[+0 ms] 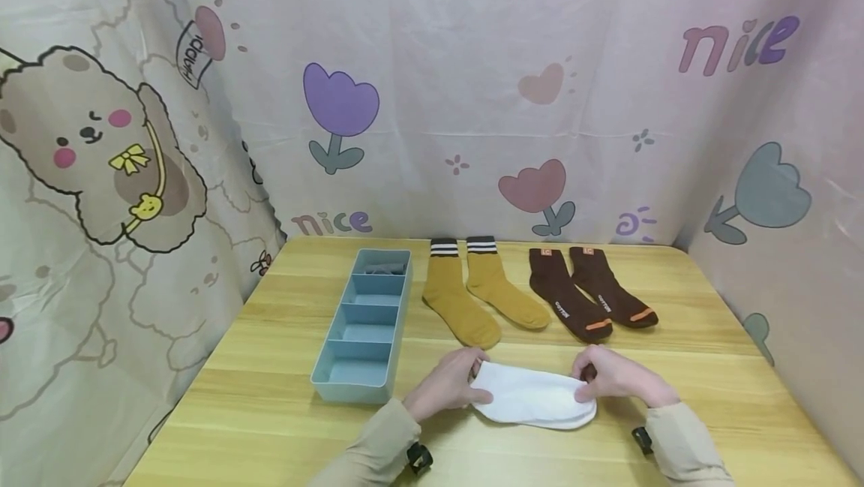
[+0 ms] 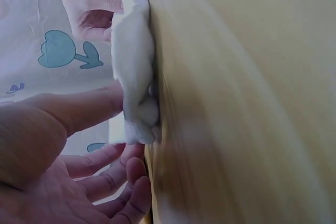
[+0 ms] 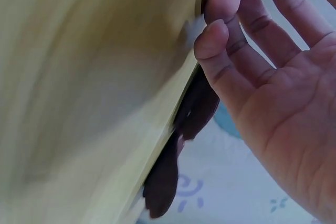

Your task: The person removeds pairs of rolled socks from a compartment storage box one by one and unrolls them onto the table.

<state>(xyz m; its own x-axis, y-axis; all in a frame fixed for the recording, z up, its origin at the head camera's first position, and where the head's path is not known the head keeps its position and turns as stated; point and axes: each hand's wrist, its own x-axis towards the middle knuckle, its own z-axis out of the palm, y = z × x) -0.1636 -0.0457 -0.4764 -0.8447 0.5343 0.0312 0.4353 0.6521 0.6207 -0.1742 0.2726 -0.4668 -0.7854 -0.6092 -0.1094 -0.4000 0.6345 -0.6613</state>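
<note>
A pair of white socks (image 1: pixel 529 395), laid one on the other, lies flat at the front of the wooden table. My left hand (image 1: pixel 447 385) pinches their left end, thumb on top and fingers at the edge beneath. At the right end, my right hand (image 1: pixel 619 377) grips the cloth between thumb and fingers. In the left wrist view the layered white socks (image 2: pixel 134 56) appear edge-on, low against the tabletop. The right wrist view shows the right hand's palm (image 3: pixel 294 103) and curled fingers, with only a sliver of white at the top.
A blue-grey box (image 1: pixel 390 374) with several compartments stands left of the hands; its far compartment holds a grey folded item (image 1: pixel 385 269). Mustard socks (image 1: pixel 451 296) with striped cuffs and dark brown socks (image 1: pixel 565 292) lie in pairs behind the white ones. A printed curtain (image 1: pixel 432 97) surrounds the table.
</note>
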